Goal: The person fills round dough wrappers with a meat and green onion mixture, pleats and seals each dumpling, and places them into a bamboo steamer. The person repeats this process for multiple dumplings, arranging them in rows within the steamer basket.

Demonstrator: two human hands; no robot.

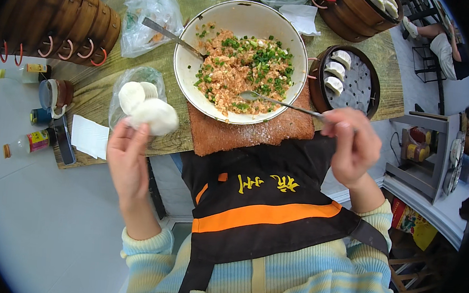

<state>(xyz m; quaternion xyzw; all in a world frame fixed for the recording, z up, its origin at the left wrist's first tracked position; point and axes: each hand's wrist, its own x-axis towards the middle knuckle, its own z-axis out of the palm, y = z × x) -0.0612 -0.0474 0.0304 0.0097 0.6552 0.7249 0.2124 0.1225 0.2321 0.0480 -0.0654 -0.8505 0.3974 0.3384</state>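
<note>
Between thumb and fingers, my left hand (131,154) holds a round dough wrapper (156,117), slightly blurred, just above more wrappers (132,97) on a plastic bag. My right hand (353,146) grips the handle of a thin metal spoon (282,104), whose tip is over the filling near the bowl's front. The large white enamel bowl (182,68) holds minced meat filling (228,79) with chopped green onion. A second metal utensil (168,37) leans on its left rim. To the right, a round bamboo steamer (375,87) has several pleated dumplings (335,70) on a perforated liner.
Stacked bamboo steamers (62,14) stand at the left; another stack (346,14) with dumplings is at the back right. A brown towel (252,135) lies under the bowl. A phone (64,140), paper (89,136) and bottles (29,144) are left. A person (448,48) sits far right.
</note>
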